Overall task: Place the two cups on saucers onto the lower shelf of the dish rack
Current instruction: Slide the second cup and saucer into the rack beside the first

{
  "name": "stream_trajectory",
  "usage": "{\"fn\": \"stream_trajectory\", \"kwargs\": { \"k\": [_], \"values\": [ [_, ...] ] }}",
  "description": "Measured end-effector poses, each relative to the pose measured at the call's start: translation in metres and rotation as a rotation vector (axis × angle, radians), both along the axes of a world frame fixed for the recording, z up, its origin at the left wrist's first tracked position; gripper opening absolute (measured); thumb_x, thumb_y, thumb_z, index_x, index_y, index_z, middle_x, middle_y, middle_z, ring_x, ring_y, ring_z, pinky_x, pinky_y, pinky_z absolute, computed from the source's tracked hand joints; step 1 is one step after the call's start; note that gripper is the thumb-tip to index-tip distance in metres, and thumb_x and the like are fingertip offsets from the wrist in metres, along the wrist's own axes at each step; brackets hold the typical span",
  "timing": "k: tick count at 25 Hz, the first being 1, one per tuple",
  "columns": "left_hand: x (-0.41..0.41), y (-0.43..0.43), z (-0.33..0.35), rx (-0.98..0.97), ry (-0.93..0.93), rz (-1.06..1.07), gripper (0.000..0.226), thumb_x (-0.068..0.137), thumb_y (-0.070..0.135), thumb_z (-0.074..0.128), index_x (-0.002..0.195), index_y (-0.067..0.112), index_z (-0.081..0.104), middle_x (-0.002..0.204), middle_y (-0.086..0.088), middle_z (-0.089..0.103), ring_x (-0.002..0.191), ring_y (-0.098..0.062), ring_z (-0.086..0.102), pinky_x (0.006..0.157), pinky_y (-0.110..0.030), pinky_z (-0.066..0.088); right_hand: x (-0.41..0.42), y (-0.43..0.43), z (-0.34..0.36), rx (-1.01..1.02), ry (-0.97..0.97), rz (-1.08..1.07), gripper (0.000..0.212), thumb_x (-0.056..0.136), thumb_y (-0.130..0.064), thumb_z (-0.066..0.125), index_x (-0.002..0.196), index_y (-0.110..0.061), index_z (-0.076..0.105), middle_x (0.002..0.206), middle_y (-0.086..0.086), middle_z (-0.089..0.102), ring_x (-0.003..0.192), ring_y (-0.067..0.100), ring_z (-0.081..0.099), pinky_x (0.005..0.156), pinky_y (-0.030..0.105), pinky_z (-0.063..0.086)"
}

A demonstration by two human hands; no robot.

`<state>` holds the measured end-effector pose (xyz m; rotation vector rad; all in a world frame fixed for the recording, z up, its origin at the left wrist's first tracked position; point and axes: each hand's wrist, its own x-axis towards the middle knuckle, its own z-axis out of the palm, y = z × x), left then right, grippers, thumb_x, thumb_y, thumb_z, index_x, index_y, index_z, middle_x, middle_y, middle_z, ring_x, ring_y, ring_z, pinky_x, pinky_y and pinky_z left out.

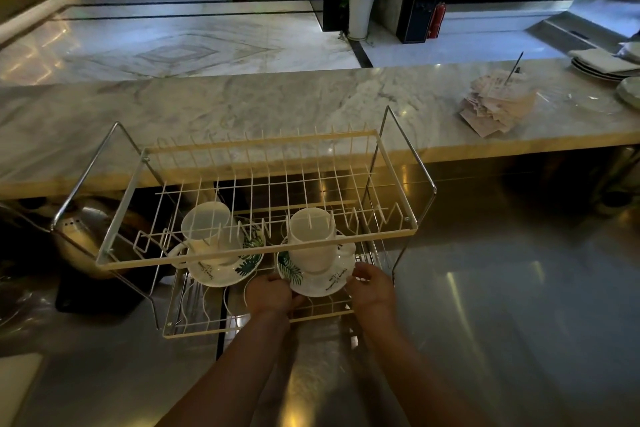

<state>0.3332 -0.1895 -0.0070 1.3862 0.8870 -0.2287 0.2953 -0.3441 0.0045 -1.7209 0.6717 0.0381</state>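
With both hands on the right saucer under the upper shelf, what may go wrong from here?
1. The right cup stands loose on the right saucer, held at its edges by the left hand and right hand; a tilt may slide it off.
2. The cup top is near the upper shelf; lifting may knock it.
3. The left saucer lies close; a push sideways may strike it.

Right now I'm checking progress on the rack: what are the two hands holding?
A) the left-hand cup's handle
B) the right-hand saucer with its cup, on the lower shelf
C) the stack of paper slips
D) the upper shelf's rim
B: the left hand and right hand grip opposite edges of the right-hand saucer, whose cup sits under the upper shelf.
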Motion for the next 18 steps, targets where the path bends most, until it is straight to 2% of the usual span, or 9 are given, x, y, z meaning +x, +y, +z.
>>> {"fn": "stream_trajectory", "kwargs": {
  "k": [1,2,3,5,8,11,14,16,18],
  "values": [
    [0.003,0.0,0.0,-0.008,-0.006,-0.011,0.016,0.087,-0.009,0.058,0.091,0.0,0.071,0.094,-0.02,0.072,0.072,-0.03,0.07,0.072,-0.049,0.064,0.003,0.0,0.001,-0.02,0.009,-0.011,0.028,0.088,-0.016,0.067,0.079,-0.042,0.064,0.087,-0.015,0.069,0.093,0.017,0.071,0.086,0.046,0.061],
    [0.007,0.001,-0.001,-0.005,-0.002,-0.038,0.021,0.089,-0.007,0.056,0.106,-0.004,0.068,0.1,-0.021,0.071,0.077,-0.031,0.07,0.072,-0.047,0.064,0.006,0.001,0.001,-0.029,0.013,-0.022,0.029,0.087,-0.015,0.067,0.075,-0.042,0.064,0.083,-0.016,0.069,0.089,0.016,0.071,0.084,0.047,0.062],
    [0.009,0.001,-0.001,-0.006,0.004,-0.065,0.029,0.091,-0.006,0.054,0.119,-0.006,0.063,0.106,-0.023,0.07,0.08,-0.031,0.07,0.068,-0.041,0.063,0.009,0.001,0.001,-0.036,0.012,-0.031,0.03,0.086,-0.015,0.066,0.072,-0.041,0.065,0.081,-0.015,0.07,0.085,0.016,0.071,0.081,0.047,0.062],
    [0.012,0.0,-0.001,0.006,-0.007,-0.095,0.036,0.093,-0.005,0.053,0.129,-0.007,0.057,0.118,-0.027,0.069,0.082,-0.031,0.069,0.06,-0.033,0.06,0.013,0.002,0.001,-0.04,0.01,-0.039,0.029,0.084,-0.015,0.066,0.07,-0.04,0.067,0.08,-0.012,0.073,0.081,0.015,0.072,0.079,0.048,0.063],
    [0.014,-0.001,-0.002,0.015,-0.016,-0.118,0.036,0.093,-0.006,0.052,0.129,-0.007,0.057,0.12,-0.028,0.068,0.083,-0.03,0.069,0.06,-0.034,0.06,0.014,0.002,0.0,-0.066,0.014,-0.042,0.028,0.084,-0.015,0.067,0.071,-0.04,0.068,0.08,-0.014,0.073,0.08,0.011,0.07,0.076,0.043,0.062],
    [0.018,-0.004,0.0,0.009,-0.026,-0.071,0.029,0.089,-0.012,0.056,0.118,-0.008,0.062,0.103,-0.024,0.07,0.085,-0.035,0.07,0.067,-0.045,0.063,0.016,0.002,0.001,-0.052,-0.002,-0.042,0.028,0.085,-0.014,0.068,0.076,-0.041,0.068,0.079,-0.019,0.069,0.083,0.008,0.068,0.069,0.031,0.058],
    [0.018,-0.005,0.001,-0.018,-0.051,-0.028,0.025,0.092,-0.006,0.055,0.115,-0.005,0.065,0.088,-0.015,0.068,0.076,-0.031,0.07,0.059,-0.038,0.06,0.017,0.001,0.005,-0.038,0.002,0.002,0.025,0.086,-0.012,0.067,0.099,-0.033,0.072,0.091,-0.017,0.067,0.092,0.013,0.067,0.082,0.041,0.06],
    [0.014,-0.004,-0.002,-0.029,-0.067,-0.019,0.026,0.094,0.0,0.058,0.119,-0.003,0.064,0.096,-0.019,0.07,0.075,-0.03,0.071,0.06,-0.036,0.061,0.016,-0.002,0.006,-0.103,-0.013,0.053,0.027,0.087,-0.01,0.064,0.107,-0.026,0.071,0.103,-0.005,0.071,0.1,0.02,0.068,0.089,0.048,0.059],
    [0.007,-0.007,-0.004,-0.002,-0.077,-0.015,0.03,0.092,0.003,0.062,0.122,0.001,0.063,0.107,-0.022,0.07,0.074,-0.029,0.071,0.061,-0.035,0.061,0.016,-0.003,0.007,-0.246,-0.041,0.105,0.032,0.089,-0.01,0.063,0.121,-0.018,0.067,0.12,0.007,0.066,0.108,0.024,0.066,0.095,0.047,0.057]
  ]
}}
